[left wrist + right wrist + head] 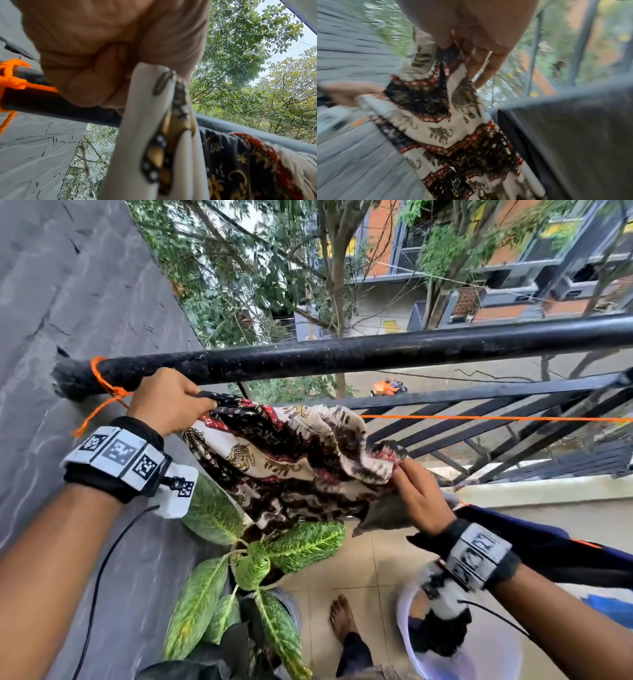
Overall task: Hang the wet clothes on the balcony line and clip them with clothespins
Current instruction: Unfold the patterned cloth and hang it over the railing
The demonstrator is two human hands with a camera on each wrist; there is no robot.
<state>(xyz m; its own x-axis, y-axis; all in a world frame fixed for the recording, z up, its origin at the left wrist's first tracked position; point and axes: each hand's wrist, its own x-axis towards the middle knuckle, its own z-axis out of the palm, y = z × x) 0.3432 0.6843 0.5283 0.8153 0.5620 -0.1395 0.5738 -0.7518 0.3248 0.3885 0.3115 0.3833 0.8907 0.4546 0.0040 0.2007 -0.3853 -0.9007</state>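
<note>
Gripping patterned cloth [294, 460] at both ends — left hand [168, 402] fisted near railing [342, 356], right hand [421, 494] pinching lower edge.

Item 1: cream cotton garment printed with gold elephants and black-and-red patterned bands [291, 460]; bunched and creased, one end gathered at upper left below the rail, the other lower at right, middle sagging; the rest hangs down in folds. Whether it rests on the line cannot be told.

Item 2: thin orange twisted cord clothesline [496, 418]; taut, knotted round the black rail at left, running right.
</note>
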